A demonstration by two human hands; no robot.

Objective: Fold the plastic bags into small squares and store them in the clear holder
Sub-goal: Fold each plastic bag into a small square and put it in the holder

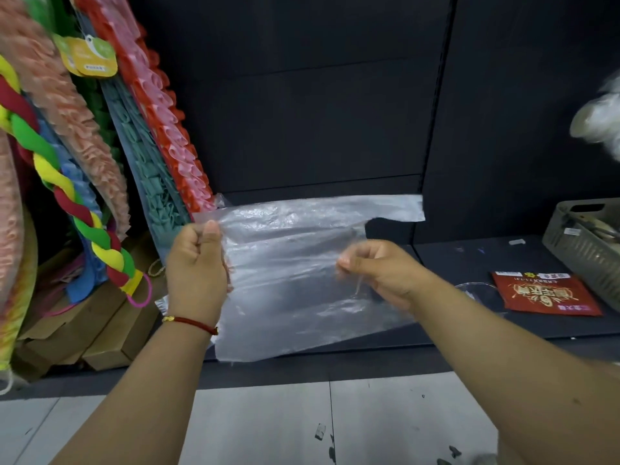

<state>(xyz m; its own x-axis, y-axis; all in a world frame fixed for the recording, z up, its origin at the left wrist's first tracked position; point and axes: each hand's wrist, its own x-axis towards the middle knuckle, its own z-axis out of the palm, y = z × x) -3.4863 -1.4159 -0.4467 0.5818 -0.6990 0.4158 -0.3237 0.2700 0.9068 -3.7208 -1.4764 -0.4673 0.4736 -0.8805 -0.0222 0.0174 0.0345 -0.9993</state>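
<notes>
Hands (288, 270) pinching bag (295, 280), handles rightward

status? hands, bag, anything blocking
Both hands gripping: left hand, right hand. Plastic bag held spread over dark shelf, unfolded. Clear holder not identifiable. Nothing blocking.

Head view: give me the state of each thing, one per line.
plastic bag: unfolded, held up flat by both hands
left hand: grips the bag's left edge
right hand: pinches the bag mid-sheet
red packet: lying flat on shelf
grey basket: on shelf, upright
</notes>
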